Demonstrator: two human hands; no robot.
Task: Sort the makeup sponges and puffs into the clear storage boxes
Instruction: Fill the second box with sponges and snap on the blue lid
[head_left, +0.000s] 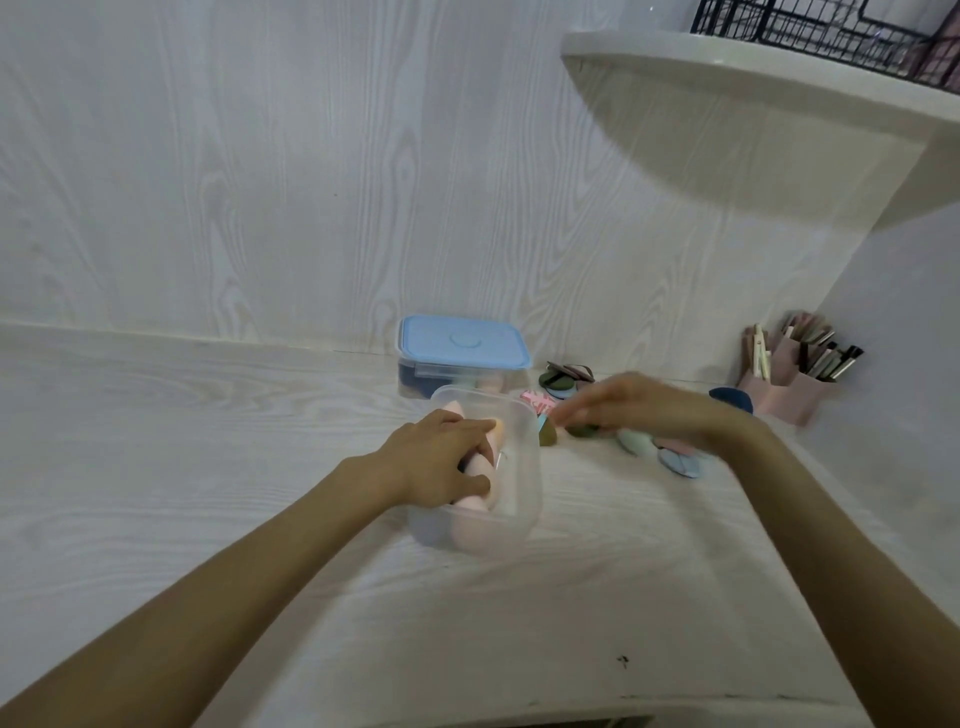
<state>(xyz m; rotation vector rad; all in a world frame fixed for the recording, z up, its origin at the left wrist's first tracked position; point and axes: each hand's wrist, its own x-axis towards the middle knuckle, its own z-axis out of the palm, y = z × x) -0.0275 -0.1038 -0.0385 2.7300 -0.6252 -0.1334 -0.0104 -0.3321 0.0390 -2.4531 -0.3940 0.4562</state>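
My left hand (441, 454) grips pink sponges (480, 467) inside the open box (522, 467) on the counter (208, 467). My right hand (639, 410), blurred, reaches over loose puffs (678, 462); its grip I cannot tell. A lidded box (462, 345) stands behind.

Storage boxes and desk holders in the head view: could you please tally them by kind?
Clear storage box, open: 1
Clear storage box with blue lid: 1
Pink holder with brushes and pens: 1
Black wire basket on the shelf: 1
Total: 4
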